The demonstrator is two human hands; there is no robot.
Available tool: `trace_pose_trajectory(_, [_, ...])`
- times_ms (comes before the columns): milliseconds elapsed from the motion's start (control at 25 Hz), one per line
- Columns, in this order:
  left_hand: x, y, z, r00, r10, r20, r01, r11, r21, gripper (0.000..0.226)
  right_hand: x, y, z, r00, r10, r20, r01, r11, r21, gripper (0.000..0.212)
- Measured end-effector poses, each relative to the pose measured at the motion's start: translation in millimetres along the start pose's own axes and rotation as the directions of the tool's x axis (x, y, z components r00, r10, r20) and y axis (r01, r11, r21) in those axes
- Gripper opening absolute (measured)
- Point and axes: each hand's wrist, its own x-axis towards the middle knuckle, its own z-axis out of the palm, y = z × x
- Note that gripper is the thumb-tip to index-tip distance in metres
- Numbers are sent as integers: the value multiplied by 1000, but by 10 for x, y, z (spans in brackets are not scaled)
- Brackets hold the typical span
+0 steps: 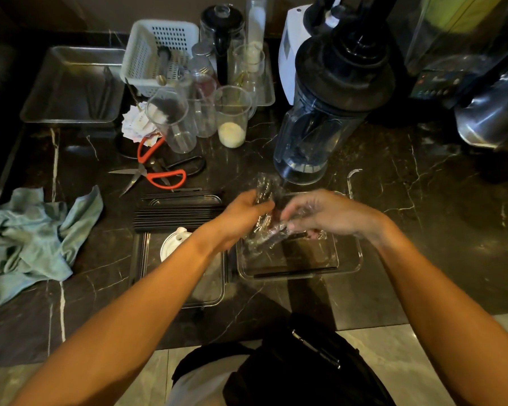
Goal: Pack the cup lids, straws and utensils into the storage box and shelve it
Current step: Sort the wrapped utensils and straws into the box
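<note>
Utensils (266,227) in crinkly wrap were pinched by your left hand (241,213) and right hand (323,213); you needed to lower them flat into the box (349,263).

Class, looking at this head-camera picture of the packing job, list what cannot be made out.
- Head view: contents of the clear wrapped packets, blurred, glare.
- Storage box floor, partly hidden by right hand and left hand.
- White cup lid, partly covered by left forearm.

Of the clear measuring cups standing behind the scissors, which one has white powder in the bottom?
The right-hand cup, nearest the blender jar. A pale layer fills its base. The tilted left cup holds a dark brush, and the middle one looks empty.
</note>
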Motion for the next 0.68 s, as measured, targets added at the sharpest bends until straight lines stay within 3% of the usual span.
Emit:
trace_pose_trajectory(160, [-49,12,136,981,-86,173,89,996,-14,28,25,61,47,939,25,-343,51,977,209,34])
trace_pose_trajectory(320, [10,-14,189,980,-63,190,64,998,1,30,48,185,147,887,114,-447,73,922,381,33])
trace_pose_trajectory(400, [76,-35,181,988,-91,126,85,995,54,30,34,296,135,841,163,-515,69,913,401,25])
trace_pose_trajectory(520, [161,-70,172,992,-121,22,115,977,177,32,-43,522,89,754,195,-627,-70,973,219,11])
trace_pose_trajectory(600, [174,-88,203,994,-113,-9,112,967,231,27,-35,656,120,821,166,-546,-233,971,-55,10])
trace_pose_trajectory(680, [149,-104,244,995,-89,-37,95,967,238,14,39,686,238,891,148,-429,-299,902,-312,22])
